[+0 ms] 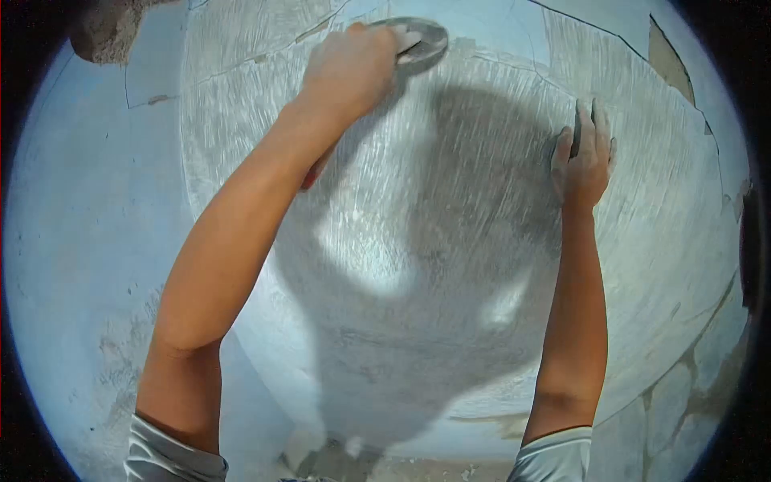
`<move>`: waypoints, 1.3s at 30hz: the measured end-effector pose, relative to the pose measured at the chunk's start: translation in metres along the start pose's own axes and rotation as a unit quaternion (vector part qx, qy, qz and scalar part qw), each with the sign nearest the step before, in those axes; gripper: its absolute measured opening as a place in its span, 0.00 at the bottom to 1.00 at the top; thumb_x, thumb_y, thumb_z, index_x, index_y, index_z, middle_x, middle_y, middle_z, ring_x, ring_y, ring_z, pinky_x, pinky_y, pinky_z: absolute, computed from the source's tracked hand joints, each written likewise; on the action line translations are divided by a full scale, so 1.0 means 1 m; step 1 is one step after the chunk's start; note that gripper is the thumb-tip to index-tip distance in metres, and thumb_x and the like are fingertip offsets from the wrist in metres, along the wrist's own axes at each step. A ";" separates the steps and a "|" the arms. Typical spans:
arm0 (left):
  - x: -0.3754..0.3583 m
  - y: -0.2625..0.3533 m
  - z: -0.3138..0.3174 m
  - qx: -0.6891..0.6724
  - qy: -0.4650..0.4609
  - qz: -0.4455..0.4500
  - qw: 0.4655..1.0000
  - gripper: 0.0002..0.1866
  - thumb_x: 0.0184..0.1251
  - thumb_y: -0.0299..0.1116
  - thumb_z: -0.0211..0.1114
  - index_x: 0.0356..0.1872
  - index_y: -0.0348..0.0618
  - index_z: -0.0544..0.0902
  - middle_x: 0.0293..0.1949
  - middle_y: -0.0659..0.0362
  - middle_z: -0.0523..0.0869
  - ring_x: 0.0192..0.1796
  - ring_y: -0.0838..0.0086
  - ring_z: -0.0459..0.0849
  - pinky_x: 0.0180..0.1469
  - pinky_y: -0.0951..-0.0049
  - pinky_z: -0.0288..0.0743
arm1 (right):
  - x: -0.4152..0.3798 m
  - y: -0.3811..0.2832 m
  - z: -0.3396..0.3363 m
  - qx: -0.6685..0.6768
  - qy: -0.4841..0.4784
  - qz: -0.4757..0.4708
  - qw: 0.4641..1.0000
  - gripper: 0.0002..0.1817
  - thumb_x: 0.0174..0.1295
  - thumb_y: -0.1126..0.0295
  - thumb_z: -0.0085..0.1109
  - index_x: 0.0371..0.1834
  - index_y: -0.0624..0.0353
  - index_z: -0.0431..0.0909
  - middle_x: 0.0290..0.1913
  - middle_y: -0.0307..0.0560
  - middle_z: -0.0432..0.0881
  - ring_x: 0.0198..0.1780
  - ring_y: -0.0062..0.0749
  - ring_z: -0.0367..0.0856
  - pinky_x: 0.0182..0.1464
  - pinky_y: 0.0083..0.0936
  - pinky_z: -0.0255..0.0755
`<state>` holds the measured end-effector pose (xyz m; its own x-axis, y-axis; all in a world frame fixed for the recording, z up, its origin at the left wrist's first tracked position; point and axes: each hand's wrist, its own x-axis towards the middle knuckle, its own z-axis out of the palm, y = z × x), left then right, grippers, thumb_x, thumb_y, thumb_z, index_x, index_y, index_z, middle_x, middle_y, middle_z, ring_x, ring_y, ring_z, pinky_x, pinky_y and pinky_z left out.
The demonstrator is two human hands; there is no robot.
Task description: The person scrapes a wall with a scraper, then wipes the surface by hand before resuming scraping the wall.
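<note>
My left hand point(350, 68) is raised high against the wall, gripping a flat grey scraper blade point(422, 42) whose edge lies on the scratched grey patch of the wall point(450, 209). A bit of red handle shows under my left wrist. My right hand point(585, 161) rests flat on the same scraped patch further right, fingers pointing up and slightly apart, holding nothing. The shadow of my head and arms falls across the middle of the patch.
Pale blue paint point(72, 241) surrounds the scraped area, with cracks and flaked spots at the upper right point(671, 60) and lower right. A broken hole shows at the top left point(104, 32). Debris lies at the wall's foot point(345, 462).
</note>
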<state>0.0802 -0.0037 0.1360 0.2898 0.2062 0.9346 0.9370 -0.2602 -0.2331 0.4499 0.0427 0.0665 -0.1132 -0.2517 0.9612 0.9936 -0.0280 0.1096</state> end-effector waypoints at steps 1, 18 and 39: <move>-0.024 -0.008 0.005 -0.028 0.014 0.023 0.999 0.16 0.72 0.26 0.61 0.55 0.49 0.91 0.53 0.45 0.92 0.53 0.48 0.92 0.54 0.51 0.87 | 0.002 0.001 0.001 -0.001 0.002 -0.003 1.000 0.26 0.77 0.58 0.57 0.78 0.42 0.76 0.82 0.46 0.73 0.82 0.45 0.70 0.83 0.61 0.55; -0.031 -0.009 0.009 0.033 0.081 0.188 0.978 0.26 0.65 0.29 0.73 0.67 0.52 0.88 0.65 0.55 0.88 0.61 0.54 0.89 0.64 0.55 0.85 | -0.001 0.000 -0.002 0.021 -0.005 0.013 1.000 0.27 0.74 0.62 0.59 0.77 0.43 0.77 0.82 0.45 0.73 0.82 0.44 0.70 0.84 0.59 0.55; -0.040 -0.019 -0.007 -0.209 0.042 -0.002 0.977 0.20 0.82 0.34 0.64 0.70 0.48 0.84 0.77 0.43 0.76 0.76 0.44 0.77 0.78 0.51 0.72 | -0.003 0.005 -0.001 0.039 0.024 0.001 0.999 0.26 0.71 0.65 0.62 0.73 0.40 0.80 0.80 0.40 0.76 0.81 0.41 0.71 0.83 0.59 0.56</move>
<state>0.0491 -0.0136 0.1050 0.2534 0.1346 0.9580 0.7714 -0.6257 -0.1161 0.4548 0.0421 0.0636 -0.1082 -0.2981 0.9484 0.9907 0.0471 0.1279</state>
